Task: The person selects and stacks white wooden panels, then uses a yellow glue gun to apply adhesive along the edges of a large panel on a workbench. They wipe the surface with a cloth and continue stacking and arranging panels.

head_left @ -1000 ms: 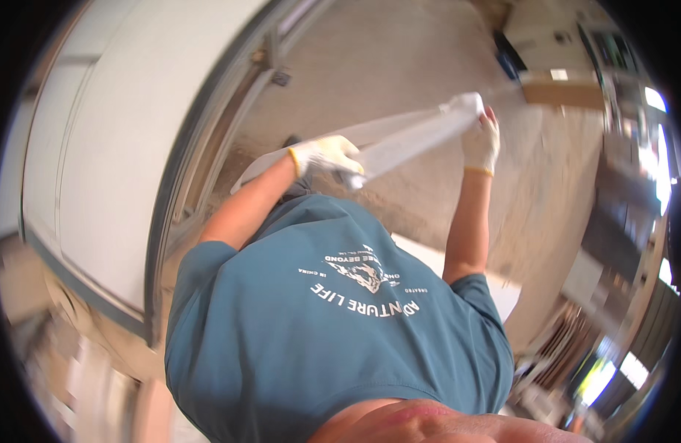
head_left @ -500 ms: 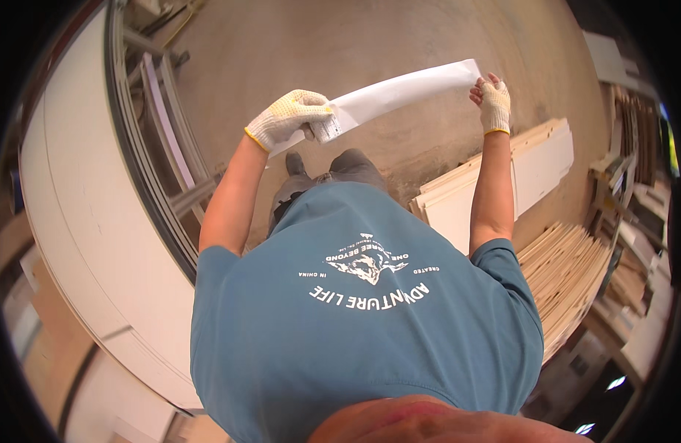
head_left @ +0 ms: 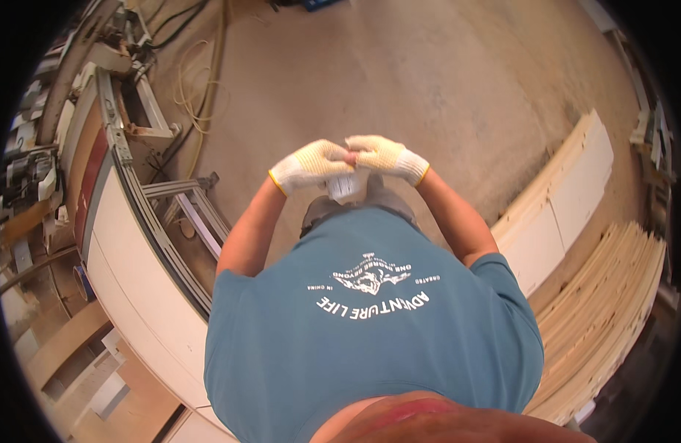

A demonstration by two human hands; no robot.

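Observation:
My two gloved hands meet in front of my body at waist height. My left hand, in a cream knit glove with bare fingertips, is closed on a white paper strip with small print on it. The strip hangs below the hands in a short, gathered piece. My right hand, gloved alike, has its fingers curled over the same paper, and its fingertips touch those of the left. The gloves hide the upper part of the strip.
At left stands a long pale panel along a metal frame rail. Cables and a hose lie on the floor beyond it. To the right are stacked white boards and a pile of thin wooden boards.
The strip was stretched out between my hands; now it is gathered. My right hand has come left and in to meet my left hand. My view has shifted over the floor.

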